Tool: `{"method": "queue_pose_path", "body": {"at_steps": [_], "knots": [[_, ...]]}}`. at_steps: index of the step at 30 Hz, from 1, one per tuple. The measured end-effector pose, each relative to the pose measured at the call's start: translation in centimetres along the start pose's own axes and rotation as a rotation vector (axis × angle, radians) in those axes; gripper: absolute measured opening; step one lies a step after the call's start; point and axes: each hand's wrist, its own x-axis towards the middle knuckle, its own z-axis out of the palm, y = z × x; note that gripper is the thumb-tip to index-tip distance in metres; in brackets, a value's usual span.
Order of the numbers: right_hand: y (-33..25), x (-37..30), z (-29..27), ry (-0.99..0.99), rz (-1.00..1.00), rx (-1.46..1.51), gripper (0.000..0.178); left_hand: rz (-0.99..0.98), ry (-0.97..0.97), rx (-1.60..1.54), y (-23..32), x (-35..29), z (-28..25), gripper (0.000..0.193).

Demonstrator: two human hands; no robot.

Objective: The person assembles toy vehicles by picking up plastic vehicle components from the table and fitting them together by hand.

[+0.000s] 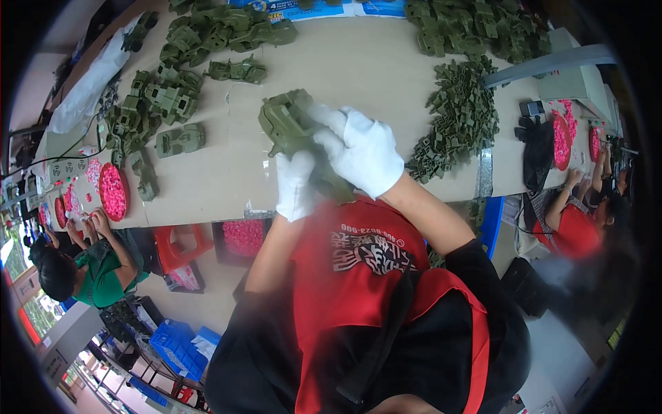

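Note:
Both of my hands wear white gloves and meet over the near middle of the table. An olive-green plastic toy vehicle body (286,121) is held up between them, tilted. My left hand (295,188) is closed at its lower end, with the fingers partly hidden. My right hand (365,150) grips its right side, fingers bent against it; what the fingertips press on is blurred. Below the hands, a blurred green area (334,185) shows between the gloves, and I cannot make out its shape.
Green vehicle bodies (169,96) are heaped at the left, and more (462,27) at the far right. A pile of small green parts (465,110) lies right of my hands. Red trays of pink pieces (114,192) stand further left. Other people work at both sides.

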Motion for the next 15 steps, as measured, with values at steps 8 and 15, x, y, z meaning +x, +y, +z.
{"method": "queue_pose_path", "body": {"at_steps": [8, 15], "knots": [[2.9, 3.4, -2.6, -0.431, 0.337, 0.974, 0.052, -0.066, 0.138, -0.273, 0.0, 1.5, 0.2, 0.046], [1.4, -3.1, -0.8, -0.233, 0.582, 1.376, 0.056, 0.025, 0.194, -0.214, -1.1, 1.6, 0.0, 0.043]]}}
